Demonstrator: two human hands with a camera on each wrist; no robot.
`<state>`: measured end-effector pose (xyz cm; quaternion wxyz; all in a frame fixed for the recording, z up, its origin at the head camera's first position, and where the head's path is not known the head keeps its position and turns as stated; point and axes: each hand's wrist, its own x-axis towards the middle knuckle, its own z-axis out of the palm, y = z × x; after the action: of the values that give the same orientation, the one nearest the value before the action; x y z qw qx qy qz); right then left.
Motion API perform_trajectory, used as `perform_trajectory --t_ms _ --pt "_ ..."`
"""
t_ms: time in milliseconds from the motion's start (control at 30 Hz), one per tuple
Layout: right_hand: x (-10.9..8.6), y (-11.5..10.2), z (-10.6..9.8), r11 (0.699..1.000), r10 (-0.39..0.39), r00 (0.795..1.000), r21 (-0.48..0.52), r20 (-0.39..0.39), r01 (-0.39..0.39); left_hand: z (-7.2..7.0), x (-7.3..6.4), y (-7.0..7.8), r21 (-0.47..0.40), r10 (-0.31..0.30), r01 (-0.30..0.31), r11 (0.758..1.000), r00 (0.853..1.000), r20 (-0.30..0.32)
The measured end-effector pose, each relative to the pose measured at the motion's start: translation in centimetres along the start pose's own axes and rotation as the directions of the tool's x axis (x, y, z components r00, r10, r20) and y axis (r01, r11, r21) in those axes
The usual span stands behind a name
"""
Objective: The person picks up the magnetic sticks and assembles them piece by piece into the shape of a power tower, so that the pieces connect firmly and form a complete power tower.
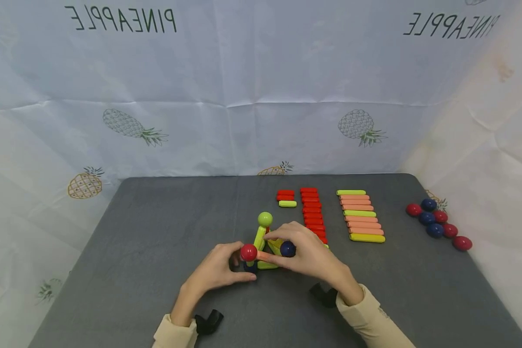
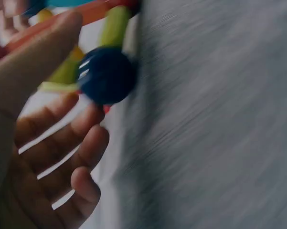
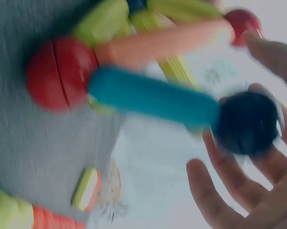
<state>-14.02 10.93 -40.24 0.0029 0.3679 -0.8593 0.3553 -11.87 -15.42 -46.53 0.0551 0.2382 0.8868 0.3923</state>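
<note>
Both hands work at a small frame of coloured toy building sticks and balls on the table. My left hand point(image 1: 219, 270) holds its near left corner, fingers and thumb around a dark blue ball point(image 2: 108, 75), just below a raised red ball point(image 1: 249, 252). From the right, my right hand point(image 1: 311, 251) curves around the frame, thumb tip at the raised red ball and fingers about another dark blue ball point(image 3: 247, 123). That ball tops a teal stick point(image 3: 153, 98). An orange stick point(image 3: 167, 40) slants to the raised red ball. A lime ball point(image 1: 265, 219) tops a lime stick point(image 1: 259, 238).
Red sticks point(image 1: 311, 210) lie in a column behind the right hand, beside a short group with a lime stick point(image 1: 287, 204). Further right is a column of orange and yellow sticks point(image 1: 360, 218). Loose red and blue balls point(image 1: 435, 230) line the table's right edge. A pineapple-print cloth point(image 1: 243, 140) hangs behind.
</note>
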Motion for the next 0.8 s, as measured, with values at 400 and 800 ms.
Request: perform_trajectory --t_ms 400,800 --pt "4.4 5.8 -4.9 0.982 0.152 0.985 -0.101 -0.083 -0.160 0.7 0.3 -0.6 -0.010 -0.026 0.026 1.000 1.000 0.010" --pt "8.4 10.5 -1.7 0.919 0.351 0.924 -0.247 0.152 -0.308 1.1 0.1 -1.6 -0.087 -0.040 0.045 0.995 0.997 0.059"
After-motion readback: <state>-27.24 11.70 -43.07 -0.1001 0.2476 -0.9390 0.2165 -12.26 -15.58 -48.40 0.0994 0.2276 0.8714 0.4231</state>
